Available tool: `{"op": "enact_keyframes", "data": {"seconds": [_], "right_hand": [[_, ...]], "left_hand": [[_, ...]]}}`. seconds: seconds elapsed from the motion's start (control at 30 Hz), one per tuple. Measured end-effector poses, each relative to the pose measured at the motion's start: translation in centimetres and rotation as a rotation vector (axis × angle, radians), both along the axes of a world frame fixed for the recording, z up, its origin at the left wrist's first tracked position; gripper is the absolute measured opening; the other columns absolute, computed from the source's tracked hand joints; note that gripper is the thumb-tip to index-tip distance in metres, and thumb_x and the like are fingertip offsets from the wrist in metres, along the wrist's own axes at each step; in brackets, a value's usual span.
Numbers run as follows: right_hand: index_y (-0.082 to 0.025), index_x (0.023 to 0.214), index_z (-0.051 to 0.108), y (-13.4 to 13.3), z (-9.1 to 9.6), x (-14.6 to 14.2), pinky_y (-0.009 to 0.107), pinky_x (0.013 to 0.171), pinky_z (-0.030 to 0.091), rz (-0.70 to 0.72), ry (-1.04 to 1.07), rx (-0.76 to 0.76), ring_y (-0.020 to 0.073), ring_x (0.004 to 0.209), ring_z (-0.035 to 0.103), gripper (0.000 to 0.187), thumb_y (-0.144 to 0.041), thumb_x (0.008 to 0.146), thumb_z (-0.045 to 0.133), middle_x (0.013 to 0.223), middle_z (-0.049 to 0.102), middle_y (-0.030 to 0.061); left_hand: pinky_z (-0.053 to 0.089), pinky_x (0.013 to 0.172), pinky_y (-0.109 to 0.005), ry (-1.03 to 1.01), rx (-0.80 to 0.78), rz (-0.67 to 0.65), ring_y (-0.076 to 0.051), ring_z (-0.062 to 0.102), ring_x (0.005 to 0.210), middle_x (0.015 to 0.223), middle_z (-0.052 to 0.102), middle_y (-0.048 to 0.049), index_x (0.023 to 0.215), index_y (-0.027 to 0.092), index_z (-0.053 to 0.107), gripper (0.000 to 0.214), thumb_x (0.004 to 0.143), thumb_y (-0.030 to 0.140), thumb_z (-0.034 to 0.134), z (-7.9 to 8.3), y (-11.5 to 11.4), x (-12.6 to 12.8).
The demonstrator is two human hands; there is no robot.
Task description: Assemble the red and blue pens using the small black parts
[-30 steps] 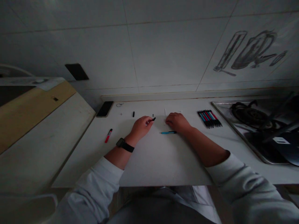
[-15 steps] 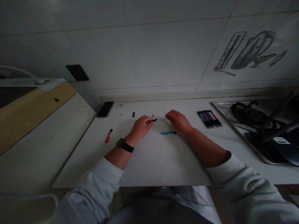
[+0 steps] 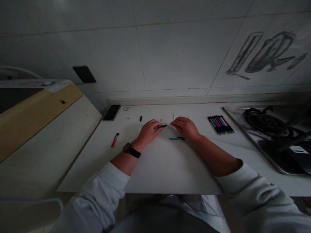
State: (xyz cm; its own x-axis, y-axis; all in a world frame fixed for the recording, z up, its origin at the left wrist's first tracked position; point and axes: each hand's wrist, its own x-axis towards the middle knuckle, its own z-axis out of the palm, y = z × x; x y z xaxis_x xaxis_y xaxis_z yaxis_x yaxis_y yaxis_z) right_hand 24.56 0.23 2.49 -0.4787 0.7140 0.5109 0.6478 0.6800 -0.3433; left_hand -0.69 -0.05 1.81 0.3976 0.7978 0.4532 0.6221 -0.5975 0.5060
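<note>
My left hand (image 3: 151, 130) is closed in a pinch on a slim black pen part (image 3: 164, 126), whose dark tip points right. Facing it, my right hand (image 3: 184, 127) has its fingertips pressed together on something small and pale, too small to name. A narrow gap separates the black tip from these fingertips. Just below the right hand lies a blue pen barrel (image 3: 177, 138) with a dark end. Beyond the hands are a tiny black piece (image 3: 160, 120), a short black piece (image 3: 141, 118) and a thin white stick (image 3: 173, 116).
A red pen barrel (image 3: 115, 140) lies at left. The phone (image 3: 111, 112) and a small ring-like item (image 3: 126, 108) are near the wall. At right, several pens (image 3: 220, 125) lie side by side before the metal-edged stove (image 3: 252, 142). A cabinet (image 3: 55, 129) borders the left.
My right hand has moved slightly left and down, bringing its fingertips closer to the black pen part. The left hand still holds that part. The whole view has shifted a little.
</note>
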Motion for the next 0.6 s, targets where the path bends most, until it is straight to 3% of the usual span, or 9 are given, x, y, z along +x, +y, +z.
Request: {"op": "enact_keyframes", "data": {"seconds": [0.6], "right_hand": [[-0.022, 0.117, 0.072, -1.2, -0.1, -1.4, 0.039, 0.09, 0.053, 0.133, -0.067, 0.017, 0.0249, 0.098, 0.065, 0.028, -0.024, 0.102, 0.049, 0.107, 0.072, 0.0127]], "left_hand": [[0.052, 0.082, -0.032, 0.022, -0.04, -0.092, -0.018, 0.065, 0.09, 0.094, 0.068, -0.003, 0.097, 0.022, 0.075, 0.007, 0.09, 0.023, 0.073, 0.4, -0.4, 0.2]]}}
